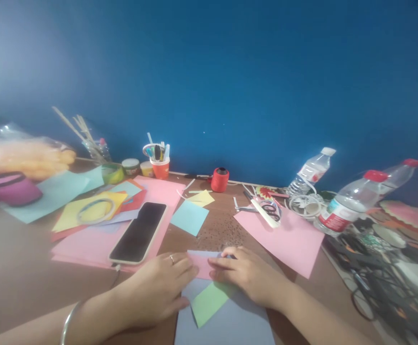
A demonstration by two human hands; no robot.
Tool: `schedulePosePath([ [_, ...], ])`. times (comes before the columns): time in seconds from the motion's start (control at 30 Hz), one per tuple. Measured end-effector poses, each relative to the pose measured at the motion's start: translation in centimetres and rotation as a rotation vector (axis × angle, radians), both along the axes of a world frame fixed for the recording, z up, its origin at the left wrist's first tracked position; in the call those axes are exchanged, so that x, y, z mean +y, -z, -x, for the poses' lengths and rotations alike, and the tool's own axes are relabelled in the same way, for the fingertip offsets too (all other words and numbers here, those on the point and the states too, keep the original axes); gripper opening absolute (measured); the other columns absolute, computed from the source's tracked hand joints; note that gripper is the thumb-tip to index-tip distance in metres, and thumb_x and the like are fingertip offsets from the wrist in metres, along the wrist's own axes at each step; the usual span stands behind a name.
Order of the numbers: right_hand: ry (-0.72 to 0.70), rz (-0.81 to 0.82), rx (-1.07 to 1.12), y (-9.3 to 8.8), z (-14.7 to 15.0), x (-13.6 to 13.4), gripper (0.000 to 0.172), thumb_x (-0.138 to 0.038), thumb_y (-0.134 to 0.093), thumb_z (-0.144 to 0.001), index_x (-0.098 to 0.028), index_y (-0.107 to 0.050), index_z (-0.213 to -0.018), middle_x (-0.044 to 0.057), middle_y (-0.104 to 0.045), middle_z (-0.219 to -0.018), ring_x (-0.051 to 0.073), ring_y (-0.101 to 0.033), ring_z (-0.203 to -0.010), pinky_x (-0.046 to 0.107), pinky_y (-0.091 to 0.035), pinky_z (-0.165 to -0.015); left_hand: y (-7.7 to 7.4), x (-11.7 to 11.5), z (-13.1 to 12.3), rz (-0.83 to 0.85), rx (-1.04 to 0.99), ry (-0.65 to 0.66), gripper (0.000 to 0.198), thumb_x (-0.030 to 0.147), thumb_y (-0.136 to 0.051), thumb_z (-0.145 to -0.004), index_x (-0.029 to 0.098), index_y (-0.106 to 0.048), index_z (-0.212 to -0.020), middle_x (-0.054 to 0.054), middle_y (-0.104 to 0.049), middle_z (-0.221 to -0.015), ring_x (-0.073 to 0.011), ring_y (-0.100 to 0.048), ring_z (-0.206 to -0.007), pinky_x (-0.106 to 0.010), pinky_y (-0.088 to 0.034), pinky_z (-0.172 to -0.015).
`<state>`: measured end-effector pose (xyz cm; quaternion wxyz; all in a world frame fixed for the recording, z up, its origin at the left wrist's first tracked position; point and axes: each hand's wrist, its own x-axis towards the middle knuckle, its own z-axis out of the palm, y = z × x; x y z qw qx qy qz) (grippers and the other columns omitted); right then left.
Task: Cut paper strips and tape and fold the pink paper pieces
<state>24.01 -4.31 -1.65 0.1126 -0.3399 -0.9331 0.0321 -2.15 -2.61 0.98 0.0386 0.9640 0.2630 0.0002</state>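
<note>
A small pink piece of paper [201, 266] lies across the upper part of a grey-blue sheet [230, 326] in front of me. My left hand [168, 282] rests at its left end, fingers stretched and thumb apart. From the other side, my right hand [254, 275] lays extended fingertips on the pink paper. Its curled far fingers partly hide the sheet's top edge. Just below the pink piece is a green paper [209, 303], whose upper right corner passes under my right hand. A ring and a bracelet are on my left hand and wrist.
A phone [139, 232] lies on pink sheets at the left, beside a tape roll [96, 211]. Scissors [272, 209] sit on another pink sheet [291, 239]. Behind are a red cup of pens [160, 168] and a red roll [219, 180]. Bottles [354, 199] and cables stand right.
</note>
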Motion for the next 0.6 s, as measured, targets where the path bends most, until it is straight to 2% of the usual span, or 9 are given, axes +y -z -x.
schedulePosePath([
  [0.07,-0.005,0.021,-0.012,0.0,-0.1,0.0,0.034,-0.021,-0.040,-0.093,-0.033,-0.052,-0.122,-0.001,-0.053,-0.128,0.019,-0.044,-0.108,0.032,-0.038,-0.087,-0.2,0.0,-0.3,0.045,0.015,0.013,0.065,0.039,-0.056,-0.077,0.023,-0.032,-0.135,-0.008,-0.044,-0.136,-0.0302,-0.048,-0.112,-0.045,-0.044,-0.089],
  [0.13,-0.006,0.028,-0.022,-0.1,-0.2,0.1,0.035,-0.020,-0.040,-0.093,-0.034,-0.051,-0.123,-0.002,-0.051,-0.130,0.019,-0.042,-0.110,0.033,-0.039,-0.087,-0.3,0.2,-0.4,0.066,0.016,0.029,0.073,0.044,-0.056,-0.076,0.025,-0.024,-0.139,-0.007,-0.035,-0.143,-0.0304,-0.045,-0.115,-0.047,-0.041,-0.092],
  [0.33,0.016,0.025,-0.021,-0.1,-0.2,0.0,0.036,-0.019,-0.041,-0.092,-0.038,-0.051,-0.121,-0.006,-0.049,-0.132,0.018,-0.042,-0.111,0.034,-0.040,-0.088,-0.5,0.0,0.1,0.087,0.018,-0.013,0.073,0.044,-0.058,-0.074,0.030,-0.025,-0.138,-0.004,-0.039,-0.140,-0.0289,-0.046,-0.114,-0.048,-0.036,-0.096],
  [0.5,0.014,0.006,0.008,0.0,-0.2,0.1,0.032,-0.024,-0.039,-0.094,-0.038,-0.054,-0.119,-0.006,-0.052,-0.129,0.018,-0.042,-0.113,0.036,-0.039,-0.091,-0.6,0.0,1.4,0.092,0.009,-0.150,0.060,0.046,-0.050,-0.081,0.030,-0.032,-0.136,-0.003,-0.045,-0.136,-0.0302,-0.040,-0.123,-0.049,-0.032,-0.101],
  [0.6,0.006,0.008,0.005,-0.2,-0.4,0.0,0.032,-0.024,-0.036,-0.095,-0.036,-0.053,-0.119,-0.005,-0.053,-0.128,0.017,-0.044,-0.115,0.036,-0.039,-0.090,-0.3,0.1,2.0,0.116,0.007,-0.148,0.058,0.047,-0.046,-0.084,0.030,-0.030,-0.137,-0.002,-0.043,-0.138,-0.0280,-0.037,-0.126,-0.048,-0.030,-0.105],
])
